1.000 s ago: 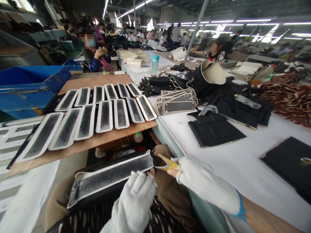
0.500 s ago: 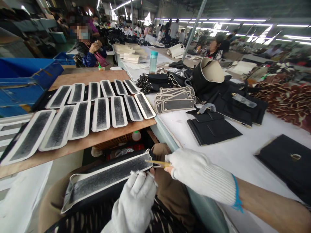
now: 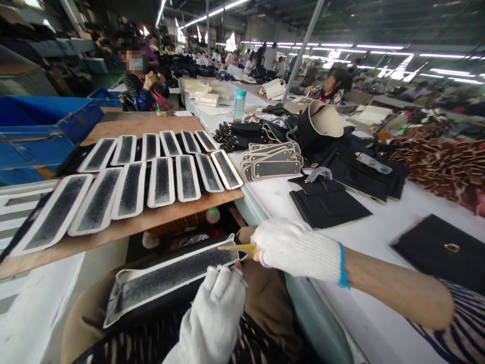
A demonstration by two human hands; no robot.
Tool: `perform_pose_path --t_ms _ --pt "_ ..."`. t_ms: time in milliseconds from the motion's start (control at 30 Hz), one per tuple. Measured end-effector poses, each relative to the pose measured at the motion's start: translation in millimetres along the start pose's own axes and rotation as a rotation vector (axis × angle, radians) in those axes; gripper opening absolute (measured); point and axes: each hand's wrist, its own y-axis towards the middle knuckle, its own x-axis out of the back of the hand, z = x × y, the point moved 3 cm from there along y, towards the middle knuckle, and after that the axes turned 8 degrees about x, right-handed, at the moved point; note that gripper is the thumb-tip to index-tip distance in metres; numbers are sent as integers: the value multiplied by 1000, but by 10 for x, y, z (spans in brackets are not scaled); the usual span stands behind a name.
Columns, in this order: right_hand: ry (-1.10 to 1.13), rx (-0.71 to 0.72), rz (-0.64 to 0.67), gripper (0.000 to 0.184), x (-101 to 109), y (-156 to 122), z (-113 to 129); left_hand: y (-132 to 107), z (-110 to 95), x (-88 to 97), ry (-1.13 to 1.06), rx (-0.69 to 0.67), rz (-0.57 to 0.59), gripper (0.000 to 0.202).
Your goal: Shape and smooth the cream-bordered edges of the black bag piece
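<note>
Over my lap, my left hand [image 3: 212, 318], in a white knit glove, holds a long dark strip with a pale border [image 3: 170, 278] by its lower edge near the right end. My right hand [image 3: 295, 247], also gloved, grips small yellow thread snips [image 3: 238, 247] whose tip touches the strip's right end. The strip lies tilted, its left end lower and slightly curled.
A wooden board [image 3: 151, 222] to my left carries two rows of several similar strips. On the white table [image 3: 379, 242] lie a stack of strips [image 3: 273, 162], black panels [image 3: 326, 207], a black bag [image 3: 322, 124] and a bottle [image 3: 238, 105]. Blue bins [image 3: 41, 131] stand left; other people sit beyond.
My right hand has moved left and turned, bringing the yellow snips from open beside the strip's end onto its right edge. The view shifted slightly.
</note>
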Motion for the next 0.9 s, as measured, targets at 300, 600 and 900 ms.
perform_pose_path --t_ms 300,600,900 --pt "387 -394 -99 19 -517 -331 -140 163 -60 321 23 18 -57 38" --pt "352 -323 -148 20 -467 -281 -82 225 -87 401 24 5 -92 30" --pt "280 -389 -105 18 -413 -227 -121 225 -86 377 40 23 -117 20"
